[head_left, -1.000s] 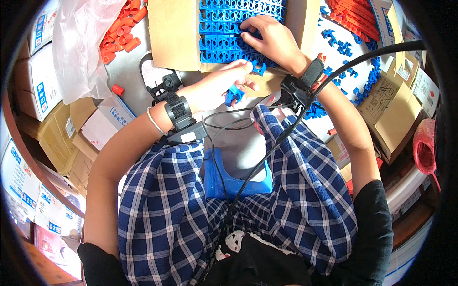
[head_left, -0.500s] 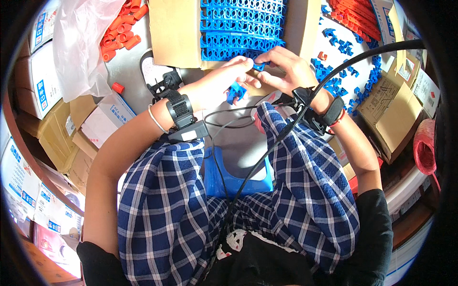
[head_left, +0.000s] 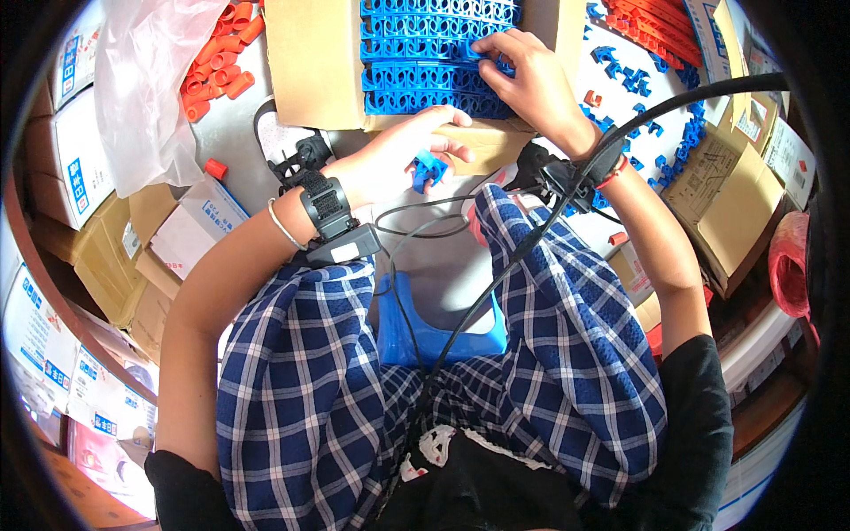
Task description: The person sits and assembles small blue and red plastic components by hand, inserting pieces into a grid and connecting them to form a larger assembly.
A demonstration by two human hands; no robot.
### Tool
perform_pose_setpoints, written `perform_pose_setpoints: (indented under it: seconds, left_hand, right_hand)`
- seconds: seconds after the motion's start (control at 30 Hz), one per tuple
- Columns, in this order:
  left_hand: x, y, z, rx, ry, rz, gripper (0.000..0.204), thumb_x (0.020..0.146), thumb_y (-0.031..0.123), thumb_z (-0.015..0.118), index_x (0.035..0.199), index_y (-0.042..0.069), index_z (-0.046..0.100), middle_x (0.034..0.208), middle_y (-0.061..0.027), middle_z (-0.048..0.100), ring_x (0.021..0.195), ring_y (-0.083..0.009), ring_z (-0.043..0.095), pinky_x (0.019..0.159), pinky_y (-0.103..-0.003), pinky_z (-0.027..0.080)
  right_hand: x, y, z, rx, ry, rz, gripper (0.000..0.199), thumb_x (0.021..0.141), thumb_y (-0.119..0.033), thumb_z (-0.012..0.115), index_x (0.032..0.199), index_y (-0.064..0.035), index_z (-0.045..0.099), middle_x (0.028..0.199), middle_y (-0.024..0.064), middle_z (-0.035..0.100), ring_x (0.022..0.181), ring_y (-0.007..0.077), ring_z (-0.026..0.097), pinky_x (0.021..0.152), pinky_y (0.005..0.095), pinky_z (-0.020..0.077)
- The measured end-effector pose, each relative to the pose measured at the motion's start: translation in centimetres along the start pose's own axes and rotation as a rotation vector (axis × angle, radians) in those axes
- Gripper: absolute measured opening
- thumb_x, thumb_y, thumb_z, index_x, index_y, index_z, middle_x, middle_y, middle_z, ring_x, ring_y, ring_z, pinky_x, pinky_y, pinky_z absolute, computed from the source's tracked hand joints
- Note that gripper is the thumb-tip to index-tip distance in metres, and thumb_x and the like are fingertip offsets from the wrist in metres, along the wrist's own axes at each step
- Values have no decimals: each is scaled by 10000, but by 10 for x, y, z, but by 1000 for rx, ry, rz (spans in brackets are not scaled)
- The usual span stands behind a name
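An open cardboard box (head_left: 317, 66) holds tight rows of blue plastic clips (head_left: 421, 53) with round openings. Over its right part is my right hand (head_left: 536, 84), thumb and fingers pinched on a blue clip (head_left: 503, 64) at the rows. Just in front of the box, my left hand (head_left: 394, 152) keeps a few loose blue clips (head_left: 428, 168) in its curled lower fingers. The thumb and forefinger of that hand stretch toward the box with nothing between them.
Orange-red plastic tube pieces (head_left: 217, 66) lie at the far left beside a clear plastic bag (head_left: 146, 97). Loose blue clips (head_left: 633, 75) and orange strips (head_left: 660, 31) spread at the far right. A black cable (head_left: 682, 93) crosses my right wrist. Cartons stand on both sides.
My right hand has moved away from my left hand, up and over the rows in the box, with a blue clip. My left hand has stayed nearly in place, still holding loose clips.
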State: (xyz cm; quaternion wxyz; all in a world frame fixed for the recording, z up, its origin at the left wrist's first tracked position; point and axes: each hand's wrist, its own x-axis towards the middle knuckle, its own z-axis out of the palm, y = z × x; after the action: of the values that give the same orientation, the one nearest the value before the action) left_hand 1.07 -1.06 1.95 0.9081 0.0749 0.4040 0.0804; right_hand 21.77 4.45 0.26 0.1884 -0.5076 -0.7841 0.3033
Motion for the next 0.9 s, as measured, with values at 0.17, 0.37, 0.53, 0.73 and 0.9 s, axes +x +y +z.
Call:
perform_pose_setpoints:
  seconds: [0.17,0.37,0.53,0.73,0.9]
  left_hand:
    - [-2,1,1,16,-5,0,265,986,266,433,1211,125,430,942,-87,552,617,-102,510,474,-215,403]
    - [-2,2,0,7,-24,4,260,988,268,427,1208,129,431,944,-84,550,611,-104,507,474,-220,402]
    - [0,1,-2,-5,-42,-4,260,997,288,404,1200,128,430,923,-75,553,601,-105,505,468,-218,402]
    - [4,-4,-6,-9,-20,14,309,957,360,472,1180,147,485,969,-105,591,581,-148,545,464,-258,390]
    - [0,-3,-5,18,-45,39,289,970,292,451,1211,133,453,966,-100,570,619,-126,531,484,-235,403]
  right_hand:
    - [6,6,14,-64,-41,93,197,794,-139,625,955,-33,661,849,145,637,856,318,622,790,397,505]
    - [9,8,19,-67,-102,122,206,807,-166,621,949,-28,677,852,170,655,837,326,638,784,410,512]
    - [8,10,18,-138,-127,86,187,839,-177,651,967,-47,691,888,138,674,808,279,656,743,362,524]
    - [11,13,22,-118,-29,-24,154,815,-158,618,871,-42,701,789,154,626,800,330,625,762,414,515]
    - [14,14,23,-116,-37,-53,143,811,-149,619,857,-42,701,780,148,618,791,328,621,755,416,513]
